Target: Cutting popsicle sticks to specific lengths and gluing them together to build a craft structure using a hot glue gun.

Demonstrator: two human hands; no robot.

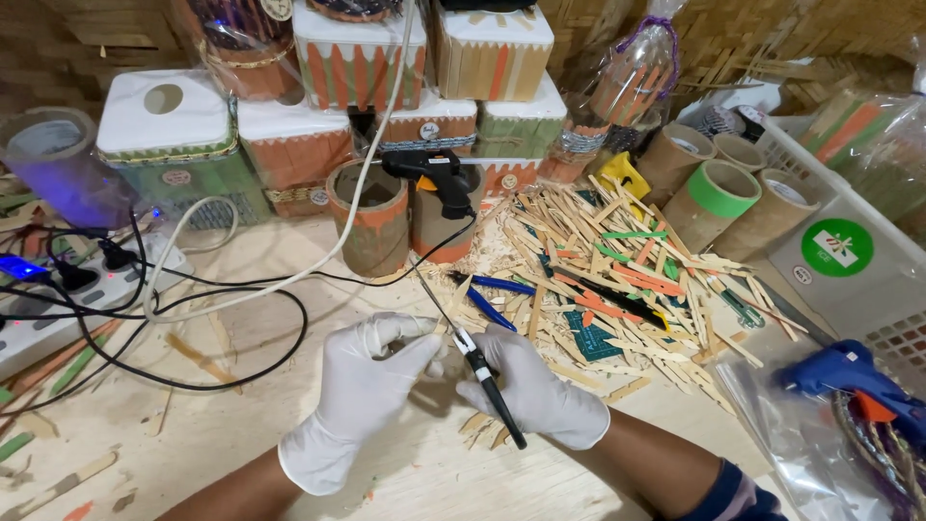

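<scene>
Both my hands wear white gloves and meet at the middle of the wooden table. My right hand [540, 391] grips a slim black craft knife [487, 386], its thin blade pointing up and left. My left hand [362, 386] pinches a small pale bamboo strip [456, 295] against the blade's tip. A few cut bamboo slivers [482, 427] lie under my right hand. Just beyond my hands spreads a heap of bamboo sticks [617, 260], some painted orange and green.
A black glue gun [439, 174] rests on cardboard tubes [371, 217]. Decorated boxes [174, 135] are stacked behind. Black and white cables [193, 289] run to a power strip [58, 289] at left. A white crate [849, 251] and a blue glue gun [849, 371] sit right.
</scene>
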